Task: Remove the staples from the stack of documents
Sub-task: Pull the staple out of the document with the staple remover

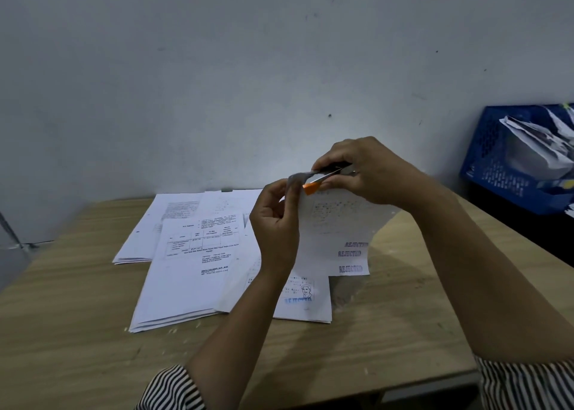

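Above the wooden table [93, 332], the left hand [275, 223] is pinching the top corner of a stapled document [334, 232] stamped "REJECTED", holding it lifted in the air. The right hand [369, 170] is closing its fingers around a staple remover [323, 178] with an orange tip, pressing it to that same corner. Below the lifted sheets, other documents [192, 273] are lying spread on the table.
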